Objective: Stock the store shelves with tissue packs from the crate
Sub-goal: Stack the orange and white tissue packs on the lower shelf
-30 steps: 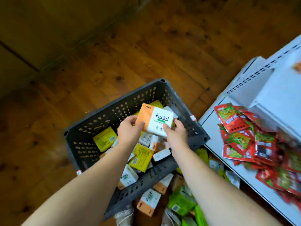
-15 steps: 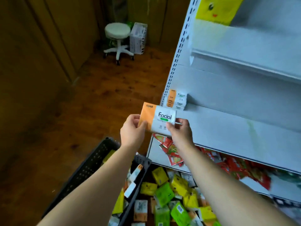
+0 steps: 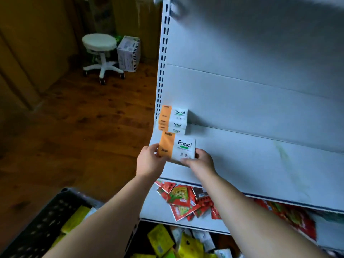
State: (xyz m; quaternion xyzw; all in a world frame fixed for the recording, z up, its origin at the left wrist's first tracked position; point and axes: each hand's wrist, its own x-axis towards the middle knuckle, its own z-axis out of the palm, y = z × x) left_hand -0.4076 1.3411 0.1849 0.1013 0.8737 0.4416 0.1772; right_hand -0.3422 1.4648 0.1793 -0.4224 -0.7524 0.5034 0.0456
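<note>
Raised and carried forward since the earlier frame, the orange-and-white tissue pack (image 3: 176, 147) is now over the front left part of the white shelf (image 3: 260, 164), just in front of the stack of matching packs (image 3: 173, 120) at that shelf's left rear corner. Well left of the shelf, a white stool (image 3: 100, 53) and a box (image 3: 128, 53) stand on the wooden floor. Below and left of the shelf, the dark crate (image 3: 42, 226) holds yellow packs. Left hand (image 3: 149, 161) pinches the pack's orange end; right hand (image 3: 202, 161) pinches its white end. Red sachets (image 3: 184, 200) lie on the tier beneath the shelf.
</note>
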